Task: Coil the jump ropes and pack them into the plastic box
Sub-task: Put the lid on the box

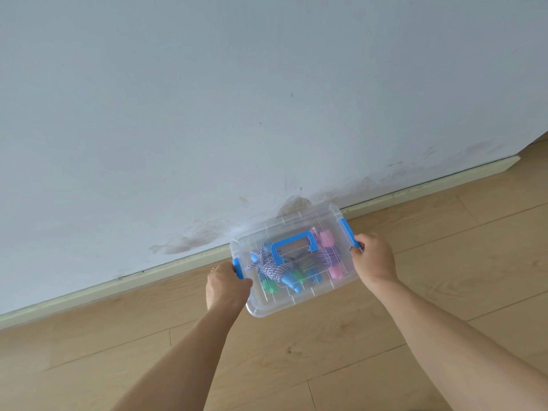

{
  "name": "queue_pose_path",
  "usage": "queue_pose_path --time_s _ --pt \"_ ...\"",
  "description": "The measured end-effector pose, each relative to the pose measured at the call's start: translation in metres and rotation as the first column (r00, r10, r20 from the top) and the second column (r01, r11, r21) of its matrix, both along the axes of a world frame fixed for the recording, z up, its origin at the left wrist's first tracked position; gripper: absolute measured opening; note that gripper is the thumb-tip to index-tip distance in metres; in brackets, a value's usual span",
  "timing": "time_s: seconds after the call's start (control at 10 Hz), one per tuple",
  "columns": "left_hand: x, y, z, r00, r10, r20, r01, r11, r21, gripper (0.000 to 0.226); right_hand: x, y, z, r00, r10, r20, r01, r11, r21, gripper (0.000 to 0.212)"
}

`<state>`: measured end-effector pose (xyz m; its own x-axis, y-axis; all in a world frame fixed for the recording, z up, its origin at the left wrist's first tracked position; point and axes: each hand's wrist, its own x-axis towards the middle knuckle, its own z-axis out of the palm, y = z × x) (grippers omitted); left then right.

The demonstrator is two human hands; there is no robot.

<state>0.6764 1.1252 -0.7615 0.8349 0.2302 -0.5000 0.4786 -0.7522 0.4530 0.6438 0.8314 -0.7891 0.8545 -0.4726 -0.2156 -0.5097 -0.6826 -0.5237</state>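
Note:
A clear plastic box [299, 298] with its lid on, a blue top handle [296, 243] and blue side latches is held in front of me, close to the wall. Coiled jump ropes [277, 269] with blue, green and pink handles show through the lid. My left hand [226, 287] grips the box's left end at the blue latch. My right hand [373, 259] grips the right end, fingers curled over the other blue latch. Whether the box rests on the floor or hangs just above it, I cannot tell.
A pale wall [237, 99] with brownish stains near the bottom fills the upper view. A cream skirting board [118, 281] runs along its foot. Light wooden floor planks [326, 351] spread beneath my arms, and the wall ends in a corner at the far right.

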Motion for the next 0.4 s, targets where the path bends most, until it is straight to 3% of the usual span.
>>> queue_pose_path --time_s 0.2,0.3,0.4 --pt "-0.002 0.002 -0.004 0.995 -0.063 0.072 0.063 0.998 0.008 0.010 0.001 -0.002 -0.002 0.999 0.031 -0.032 -0.032 0.999 -0.034 0.017" --pt "0.000 0.005 -0.006 0.990 -0.137 0.032 0.137 0.990 0.022 0.014 0.003 -0.004 -0.001 0.995 0.046 -0.094 -0.047 0.999 -0.003 0.018" --pt "0.004 0.011 0.001 0.978 -0.206 -0.039 0.206 0.979 0.001 0.032 0.005 -0.010 0.018 0.970 0.110 -0.215 -0.098 0.993 0.065 0.042"
